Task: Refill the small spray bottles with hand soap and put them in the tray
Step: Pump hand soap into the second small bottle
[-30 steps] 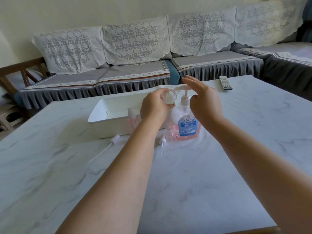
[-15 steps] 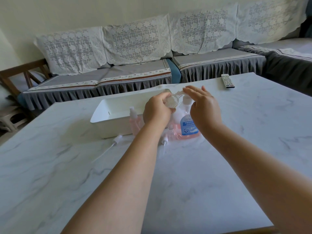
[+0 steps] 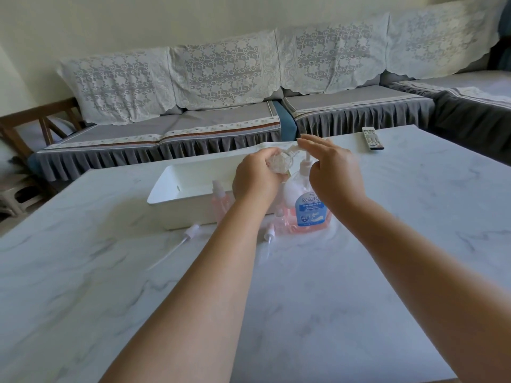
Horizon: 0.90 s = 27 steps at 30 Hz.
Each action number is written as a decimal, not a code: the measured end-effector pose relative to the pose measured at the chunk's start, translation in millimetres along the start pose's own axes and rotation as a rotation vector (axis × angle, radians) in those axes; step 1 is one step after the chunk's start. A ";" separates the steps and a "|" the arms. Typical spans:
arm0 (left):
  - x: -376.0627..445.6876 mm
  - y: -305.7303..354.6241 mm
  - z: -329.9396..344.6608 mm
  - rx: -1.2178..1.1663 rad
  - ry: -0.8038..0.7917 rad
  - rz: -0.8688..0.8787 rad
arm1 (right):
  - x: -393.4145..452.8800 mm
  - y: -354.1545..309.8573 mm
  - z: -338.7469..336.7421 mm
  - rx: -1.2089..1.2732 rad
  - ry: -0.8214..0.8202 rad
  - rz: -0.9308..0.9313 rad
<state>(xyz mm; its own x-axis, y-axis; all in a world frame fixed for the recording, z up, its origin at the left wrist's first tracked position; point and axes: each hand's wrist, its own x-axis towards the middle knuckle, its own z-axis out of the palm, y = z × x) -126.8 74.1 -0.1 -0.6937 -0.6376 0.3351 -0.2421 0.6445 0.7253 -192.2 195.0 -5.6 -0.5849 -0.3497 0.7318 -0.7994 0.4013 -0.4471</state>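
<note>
We've got the left hand (image 3: pixel 255 176) wrapped round a small clear spray bottle (image 3: pixel 279 165), held up w/ its mouth at the nozzle of the hand soap pump bottle (image 3: pixel 307 205). Our right hand (image 3: pixel 333 172) lies flat, fingers straight, on the pump head. The white tray (image 3: pixel 177 200) sits just behind on the tabletop (image 3: pixel 318 286).

To do this well, we'd keep the small bottle's opening right under the spout & steady, press the pump slow & straight down so the big bottle doesn't tip, & pause between strokes so soap doesn't overflow or string down the side.

A capped pink spray bottle (image 3: pixel 219 201) stands in front of the tray; another small one (image 3: pixel 279 221) is partly behind our left arm. Two loose spray heads (image 3: pixel 190 232) (image 3: pixel 268 235) w/ tubes lie on the tabletop.

Hard to tell: how full the held bottle is, whether spout & mouth really line up (fingers hide it), & what's in the tray's right part.
</note>
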 end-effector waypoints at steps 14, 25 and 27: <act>-3.4 -7.1 4.3 0.006 -0.023 -0.010 | -12.2 6.6 14.1 -0.013 0.006 -0.003; 3.4 -3.0 -0.2 0.002 0.000 0.020 | 3.1 -7.1 -10.1 0.009 -0.027 0.040; 3.3 -3.4 0.3 0.005 -0.005 0.025 | -0.6 -6.5 -3.8 0.002 -0.021 0.038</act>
<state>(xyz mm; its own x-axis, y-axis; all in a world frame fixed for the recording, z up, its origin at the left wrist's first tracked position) -128.4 69.9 -1.6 -0.7027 -0.6195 0.3497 -0.2281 0.6619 0.7141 -186.1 195.8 -1.2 -0.6176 -0.3519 0.7034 -0.7768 0.4130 -0.4754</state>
